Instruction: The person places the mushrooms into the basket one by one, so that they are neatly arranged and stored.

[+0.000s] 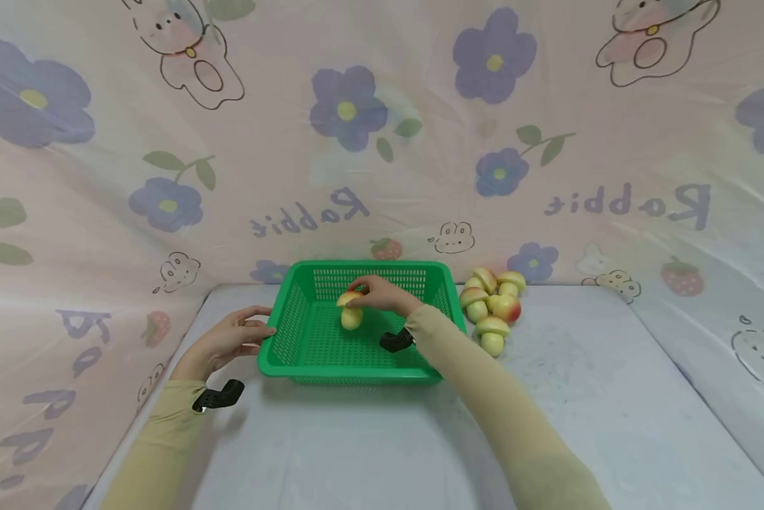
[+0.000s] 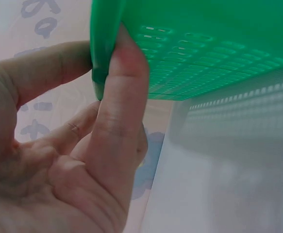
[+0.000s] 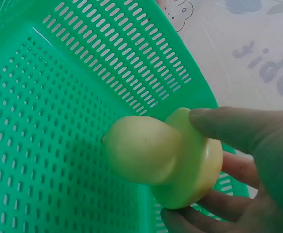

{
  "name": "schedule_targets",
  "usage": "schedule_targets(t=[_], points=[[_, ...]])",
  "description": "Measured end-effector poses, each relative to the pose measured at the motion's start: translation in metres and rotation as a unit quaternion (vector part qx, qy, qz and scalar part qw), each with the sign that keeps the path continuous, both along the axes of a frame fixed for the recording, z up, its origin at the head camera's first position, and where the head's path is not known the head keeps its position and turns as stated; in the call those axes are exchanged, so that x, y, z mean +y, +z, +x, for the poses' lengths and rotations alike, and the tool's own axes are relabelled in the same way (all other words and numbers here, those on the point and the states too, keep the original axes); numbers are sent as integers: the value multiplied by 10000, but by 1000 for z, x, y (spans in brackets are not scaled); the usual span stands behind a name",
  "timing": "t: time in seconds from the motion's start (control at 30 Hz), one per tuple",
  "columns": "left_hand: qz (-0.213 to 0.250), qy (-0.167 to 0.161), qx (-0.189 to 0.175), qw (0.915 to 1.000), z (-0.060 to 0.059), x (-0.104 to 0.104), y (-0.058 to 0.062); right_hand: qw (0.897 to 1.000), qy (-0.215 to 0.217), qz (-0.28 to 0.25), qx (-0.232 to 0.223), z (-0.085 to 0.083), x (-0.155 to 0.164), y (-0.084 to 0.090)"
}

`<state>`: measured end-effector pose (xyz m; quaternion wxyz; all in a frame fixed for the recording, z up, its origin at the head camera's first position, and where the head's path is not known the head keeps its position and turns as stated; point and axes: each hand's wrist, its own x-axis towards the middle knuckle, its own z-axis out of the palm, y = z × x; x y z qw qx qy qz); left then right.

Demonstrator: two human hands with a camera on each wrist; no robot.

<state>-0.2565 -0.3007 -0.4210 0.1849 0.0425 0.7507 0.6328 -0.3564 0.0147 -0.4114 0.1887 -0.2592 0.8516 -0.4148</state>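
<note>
A green plastic basket [image 1: 350,372] with slotted walls stands on the table. At its left side my left hand [image 1: 229,340] grips the rim between thumb and fingers; the left wrist view shows the basket rim [image 2: 105,43] caught there. Inside the basket's outline, my right hand [image 1: 388,296] holds a mushroom-shaped piece [image 1: 351,320] by its cap, stem pointing down. In the right wrist view this mushroom [image 3: 143,150] has a pale yellow-green rounded stem, and its cap sits between thumb and fingers. Whether the stem touches the basket floor I cannot tell.
Several similar mushrooms [image 1: 492,334] with yellow and red caps lie in a group just right of the basket. A white cloth-like surface [image 1: 350,446] covers the table. Behind stands a printed curtain [image 1: 407,191] with flowers and rabbits.
</note>
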Motion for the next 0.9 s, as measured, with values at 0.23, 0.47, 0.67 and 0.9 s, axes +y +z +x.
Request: schedule_targets(t=[0.23, 0.47, 0.67, 0.9], points=[[50, -7, -96, 9999, 0, 1, -1, 9998, 80, 37, -170, 5, -9, 0], [71, -59, -97, 9999, 0, 0, -2, 9995, 73, 267, -133, 6, -13, -1], [111, -51, -98, 9999, 1, 0, -2, 9993, 50, 282, -224, 7, -16, -2], [127, -20, -76, 9999, 2, 0, -1, 9992, -30, 340, -215, 6, -17, -9]])
